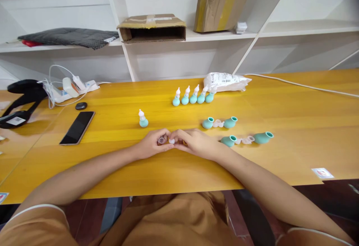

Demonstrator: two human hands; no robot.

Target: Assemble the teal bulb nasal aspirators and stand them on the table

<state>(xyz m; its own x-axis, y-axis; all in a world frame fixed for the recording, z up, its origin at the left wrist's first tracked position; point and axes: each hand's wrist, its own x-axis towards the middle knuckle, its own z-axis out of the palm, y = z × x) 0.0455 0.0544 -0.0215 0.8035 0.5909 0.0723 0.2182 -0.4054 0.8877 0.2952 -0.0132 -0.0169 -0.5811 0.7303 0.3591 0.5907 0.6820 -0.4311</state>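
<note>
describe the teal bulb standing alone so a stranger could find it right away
On the yellow table, look just beyond the left hand, between the black phone and the row of five bulbs. The lone teal bulb stands upright with a white tip fitted, apart from all others, unlike the open tipless ones lying to the right.

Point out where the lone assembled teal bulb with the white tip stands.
In the head view, the teal rubber bulb with a white tip stands upright on the yellow wooden table, just beyond the left hand.
</note>
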